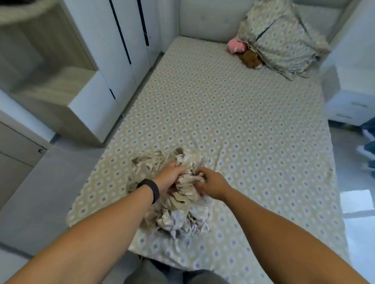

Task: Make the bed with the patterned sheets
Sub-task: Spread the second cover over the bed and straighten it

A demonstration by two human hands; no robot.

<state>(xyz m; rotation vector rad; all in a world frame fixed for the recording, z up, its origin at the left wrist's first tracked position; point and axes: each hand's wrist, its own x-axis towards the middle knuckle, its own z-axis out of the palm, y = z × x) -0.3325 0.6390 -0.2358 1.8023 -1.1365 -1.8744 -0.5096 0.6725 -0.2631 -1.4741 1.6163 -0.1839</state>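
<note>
Both hands, the left hand (pixel 169 177) and right hand (pixel 213 186), grab the crumpled beige patterned sheet (pixel 173 197) bunched near the bed's foot. It looks soft, light and floppy. Finding a corner or edge should help.

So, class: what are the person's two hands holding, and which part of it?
Both the left hand and right hand grip the crumpled patterned sheet, bunched at the top middle of the heap; which edge or corner cannot be told.
</note>
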